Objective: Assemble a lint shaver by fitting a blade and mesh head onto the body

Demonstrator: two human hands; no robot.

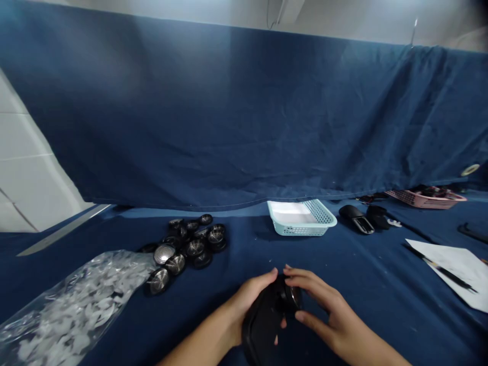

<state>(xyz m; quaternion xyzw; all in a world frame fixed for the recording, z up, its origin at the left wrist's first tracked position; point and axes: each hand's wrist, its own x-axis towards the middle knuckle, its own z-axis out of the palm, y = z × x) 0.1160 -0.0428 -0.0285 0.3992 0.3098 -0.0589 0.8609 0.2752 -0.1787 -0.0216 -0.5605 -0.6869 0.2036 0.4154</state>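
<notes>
My left hand (247, 302) is wrapped round a black moulded casing (263, 325), low in the middle of the head view. At the casing's upper end sits a round black disc part (291, 296) with a shiny rim. My right hand (330, 305) grips this disc, fingers over its top and thumb below. Whether the disc is fastened to the casing I cannot tell. To the left lies a pile of similar round black parts (194, 247), several with patterned metallic faces. Beside them is a clear plastic bag (87, 305) full of small white pieces.
A light blue basket (303, 230) with something white inside stands beyond my hands. Right of it lie black device parts (356, 218) and a pink basket (427, 200). White paper (457, 264) with a dark pen-like tool is at the right. A blue cloth (229, 112) hangs behind.
</notes>
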